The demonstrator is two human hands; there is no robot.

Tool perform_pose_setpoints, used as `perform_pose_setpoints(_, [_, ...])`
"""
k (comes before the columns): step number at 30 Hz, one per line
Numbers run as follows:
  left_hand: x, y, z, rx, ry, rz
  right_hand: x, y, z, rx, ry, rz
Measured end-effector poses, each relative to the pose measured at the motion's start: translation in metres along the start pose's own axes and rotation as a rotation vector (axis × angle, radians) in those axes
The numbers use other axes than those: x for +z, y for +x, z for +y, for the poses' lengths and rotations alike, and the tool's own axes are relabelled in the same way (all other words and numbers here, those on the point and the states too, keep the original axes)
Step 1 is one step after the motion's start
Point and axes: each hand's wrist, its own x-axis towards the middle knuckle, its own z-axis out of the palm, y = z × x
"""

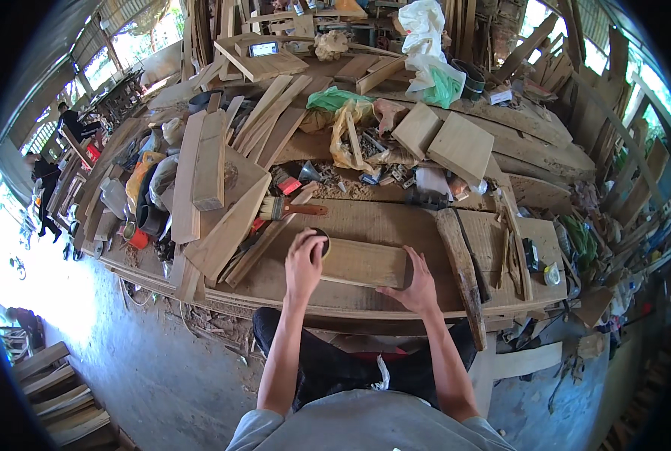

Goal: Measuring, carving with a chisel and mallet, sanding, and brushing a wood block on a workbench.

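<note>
A short, pale wooden board lies on the workbench in front of me. My left hand is at its left end, with the fingers curled round a small dark, round object that has a yellowish part. My hand hides much of this object, so its kind is unclear. At the board's right end is my right hand, its thumb on the near edge and its fingers toward the far edge, gripping it. A brush with a reddish-brown handle rests just beyond my left hand.
To my right lies a long, rough wooden piece, jutting past the bench's front edge. Planks are stacked at the left. Wooden blocks, plastic bags and a lit phone lie farther back. Two people are at the far left.
</note>
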Motion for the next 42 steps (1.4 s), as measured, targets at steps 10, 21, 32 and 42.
perform_pose_setpoints(10, [0.016, -0.007, 0.023, 0.083, -0.069, -0.151, -0.003, 0.000, -0.001, 0.033, 0.002, -0.023])
perform_pose_setpoints(21, [0.066, -0.026, 0.082, 0.159, -0.232, -0.318, 0.001, 0.000, 0.011, -0.005, 0.025, -0.009])
perform_pose_setpoints(32, [0.081, -0.021, 0.081, 0.083, -0.265, -0.297, 0.006, -0.001, 0.019, -0.031, 0.010, -0.007])
perform_pose_setpoints(42, [0.037, 0.023, 0.010, -0.027, -0.052, -0.187, -0.001, -0.001, 0.001, 0.067, 0.062, -0.066])
